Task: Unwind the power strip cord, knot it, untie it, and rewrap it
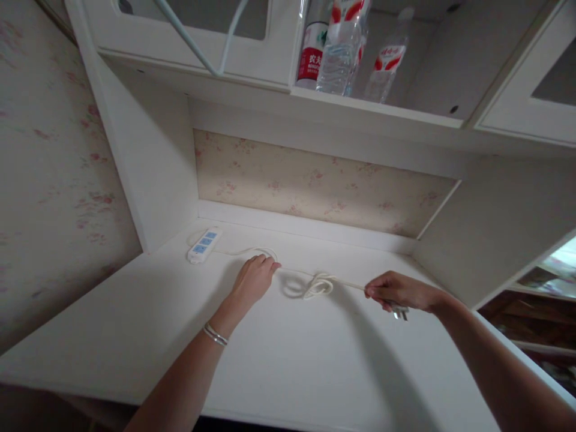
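Observation:
A white power strip (204,245) with blue socket faces lies at the back left of the white desk (288,360). Its pale power cord (320,284) runs to the right, with a loose knot of loops in the middle. My left hand (258,275) is closed on the cord, left of the knot. On the other side, my right hand (398,289) pinches the cord near its end. The plug (399,311) hangs below the right fingers, its metal prongs showing. Between both hands the cord is stretched fairly straight, just above the desk.
Overhead, a cabinet shelf (378,108) carries several plastic bottles, among them a water bottle (339,54). A pale blue bent rod or tube (218,69) hangs before the left cabinet door. White side panels (153,156) bound the desk. Shelves (535,318) stand at far right.

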`<state>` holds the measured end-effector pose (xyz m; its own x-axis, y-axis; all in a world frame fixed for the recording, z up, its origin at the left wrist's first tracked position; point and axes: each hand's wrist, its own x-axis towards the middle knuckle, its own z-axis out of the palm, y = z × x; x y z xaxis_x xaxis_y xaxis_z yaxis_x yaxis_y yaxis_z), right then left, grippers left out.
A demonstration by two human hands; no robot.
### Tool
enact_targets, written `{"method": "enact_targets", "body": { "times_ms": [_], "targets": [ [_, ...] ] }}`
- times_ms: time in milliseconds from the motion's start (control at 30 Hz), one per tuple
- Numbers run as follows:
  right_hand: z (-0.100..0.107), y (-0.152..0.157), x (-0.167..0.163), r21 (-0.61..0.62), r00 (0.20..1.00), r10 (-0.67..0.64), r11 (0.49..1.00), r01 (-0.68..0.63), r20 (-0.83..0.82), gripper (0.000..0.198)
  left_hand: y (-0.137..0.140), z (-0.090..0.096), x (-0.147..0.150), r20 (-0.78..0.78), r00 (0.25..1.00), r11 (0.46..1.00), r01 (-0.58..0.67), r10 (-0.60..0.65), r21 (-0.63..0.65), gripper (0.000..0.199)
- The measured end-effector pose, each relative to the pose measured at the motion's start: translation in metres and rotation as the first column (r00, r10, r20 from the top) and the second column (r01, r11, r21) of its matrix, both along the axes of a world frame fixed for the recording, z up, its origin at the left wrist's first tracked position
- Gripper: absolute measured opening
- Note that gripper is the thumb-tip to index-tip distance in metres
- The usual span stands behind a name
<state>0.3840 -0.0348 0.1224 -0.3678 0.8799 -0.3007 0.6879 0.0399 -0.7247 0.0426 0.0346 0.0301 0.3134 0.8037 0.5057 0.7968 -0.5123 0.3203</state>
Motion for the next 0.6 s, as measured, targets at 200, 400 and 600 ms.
{"method": "enact_targets", "body": {
  "times_ms": [200, 400, 600],
  "targets": [
    [-0.023, -0.041, 0.023, -0.113, 0.990, -0.092, 0.990, 0.080, -0.106, 0.037, 0.001, -0.004, 0.015, -0.037, 0.999, 0.998, -0.032, 0.030, -0.058, 0.037],
    [-0.037, -0.059, 0.000, -0.164, 0.918, -0.066, 0.986, 0.002, -0.391, 0.030, -0.010, -0.019, 0.028, 0.015, 0.991, 0.955, -0.128, 0.137, -0.266, 0.049],
    [-0.023, -0.046, -0.080, 0.063, 0.961, 0.203, 0.979, -0.194, -0.186, 0.026, -0.007, -0.019, 0.037, 0.459, 0.887, 0.898, 0.159, 0.053, -0.409, 0.049]
  ]
}}
